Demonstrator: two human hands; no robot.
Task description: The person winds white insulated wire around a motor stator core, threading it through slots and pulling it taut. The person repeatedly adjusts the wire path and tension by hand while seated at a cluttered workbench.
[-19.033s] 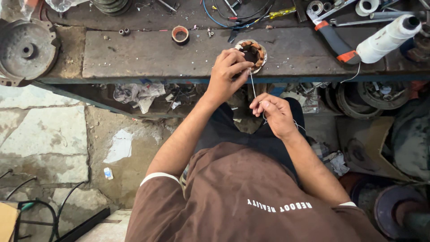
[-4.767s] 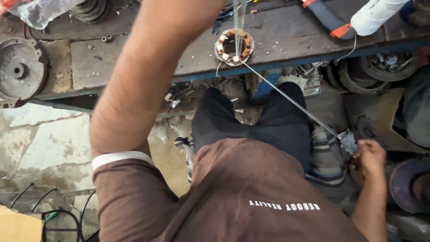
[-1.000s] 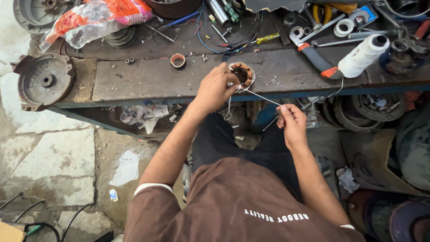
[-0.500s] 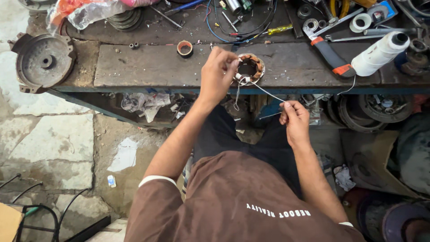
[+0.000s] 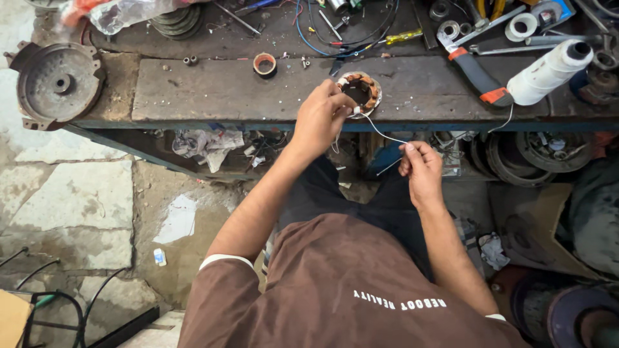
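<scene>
A small round stator with copper windings [image 5: 363, 90] lies on the workbench's grey top [image 5: 213, 90]. My left hand [image 5: 320, 119] grips its near edge and pinches a white thread [image 5: 382, 131] there. The thread runs from the stator down to my right hand [image 5: 421, 167], which pinches it below the bench edge. A white thread cone [image 5: 548, 72] lies on its side at the right of the bench.
A round metal motor cover [image 5: 57, 84] sits at the bench's left end. A small tape ring [image 5: 264, 64], a red-handled wrench [image 5: 474, 67], cables and tools crowd the back. Rags and metal rings lie under the bench; stone floor lies to the left.
The thread between my hands has shortened from a long taut pull out to the right. My right hand has come back close to the bench edge. My left hand stays on the stator.
</scene>
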